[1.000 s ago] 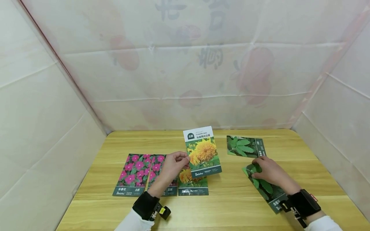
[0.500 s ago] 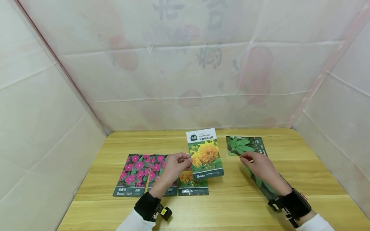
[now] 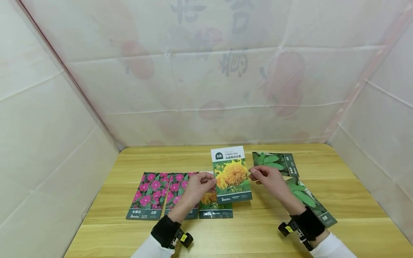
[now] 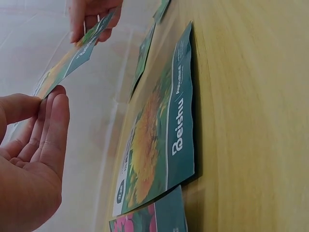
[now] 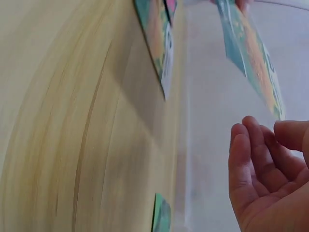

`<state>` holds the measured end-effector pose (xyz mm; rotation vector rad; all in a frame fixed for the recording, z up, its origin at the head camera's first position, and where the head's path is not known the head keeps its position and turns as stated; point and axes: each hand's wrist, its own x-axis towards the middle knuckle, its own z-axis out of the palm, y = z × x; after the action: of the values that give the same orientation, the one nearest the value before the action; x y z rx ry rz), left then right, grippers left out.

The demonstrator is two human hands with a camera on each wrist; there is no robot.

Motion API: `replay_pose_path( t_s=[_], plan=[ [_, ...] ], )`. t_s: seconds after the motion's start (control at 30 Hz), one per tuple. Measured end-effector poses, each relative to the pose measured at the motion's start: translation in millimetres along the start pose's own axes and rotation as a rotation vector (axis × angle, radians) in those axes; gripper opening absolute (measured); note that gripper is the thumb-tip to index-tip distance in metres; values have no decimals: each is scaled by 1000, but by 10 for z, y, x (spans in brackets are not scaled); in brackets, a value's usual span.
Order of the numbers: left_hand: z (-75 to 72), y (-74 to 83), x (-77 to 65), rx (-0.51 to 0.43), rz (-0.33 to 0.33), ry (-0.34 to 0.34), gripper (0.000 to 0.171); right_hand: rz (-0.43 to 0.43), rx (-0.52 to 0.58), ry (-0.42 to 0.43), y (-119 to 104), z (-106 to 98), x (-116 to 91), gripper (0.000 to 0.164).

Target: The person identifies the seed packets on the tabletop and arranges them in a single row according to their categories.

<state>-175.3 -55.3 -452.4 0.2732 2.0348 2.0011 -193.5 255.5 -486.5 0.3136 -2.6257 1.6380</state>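
Note:
Above the table, my left hand (image 3: 197, 188) pinches the left edge of a yellow-flower seed packet (image 3: 233, 175) between thumb and fingers. The packet stands tilted, its printed front facing me. My right hand (image 3: 268, 179) is at its right edge; in the right wrist view the thumb and fingers (image 5: 240, 154) are parted close to that edge, and contact is unclear. A second yellow-flower packet (image 4: 149, 140) lies on the table below, partly covered in the head view. Two pink-flower packets, one farther left (image 3: 146, 195) and one partly behind my left hand (image 3: 174, 188), lie beside it.
Two green-leaf packets lie on the right, a far one (image 3: 274, 163) turned sideways and a nearer one (image 3: 311, 202) slanted, partly behind my right forearm. The wooden table (image 3: 251, 233) is enclosed by pale fabric walls (image 3: 200, 82).
My right hand has left the slanted green-leaf packet and moved left to the raised packet's edge. That green-leaf packet shifted slightly. My left hand brought its packet a little right and lower.

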Motion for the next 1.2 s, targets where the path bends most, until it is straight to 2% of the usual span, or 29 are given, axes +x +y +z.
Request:
replay_pose_path(
  t_s=[0.13, 0.23, 0.37, 0.4, 0.5, 0.63, 0.8, 0.87, 1.0, 1.07, 1.2],
  plan=[
    [8, -7, 9, 11, -7, -1, 21, 18, 71, -10, -227, 15, -35, 44],
    [5, -21, 16, 17, -11, -5, 20, -25, 111, -4, -154, 36, -26, 37],
    [2, -37, 13, 21, -9, -16, 20, 11, 97, 7, -283, 64, -50, 38],
    [2, -39, 11, 21, -10, -20, 20, 45, 79, 15, -393, 65, -68, 39],
    [2, -50, 10, 22, -15, -28, 20, 103, 72, 12, -544, 66, -78, 36],
    [0, -64, 9, 28, -12, -32, 22, 138, 54, 7, -591, 66, -76, 28],
    [0, -62, -2, 24, -10, -39, 26, 124, 38, 10, -567, 75, -80, 24],
    [16, -12, -26, 18, -5, -33, 27, 121, 34, 11, -547, 73, -88, 24],
    [-9, -22, -33, -1, 54, -20, 29, 120, 12, 27, -485, 27, -105, 26],
    [-65, -128, -2, 0, 112, -20, 34, 122, 6, 42, -455, -16, -114, 26],
    [-219, -357, 77, 4, 178, -19, 54, 131, 2, 60, -395, -112, -149, 27]
  ],
)
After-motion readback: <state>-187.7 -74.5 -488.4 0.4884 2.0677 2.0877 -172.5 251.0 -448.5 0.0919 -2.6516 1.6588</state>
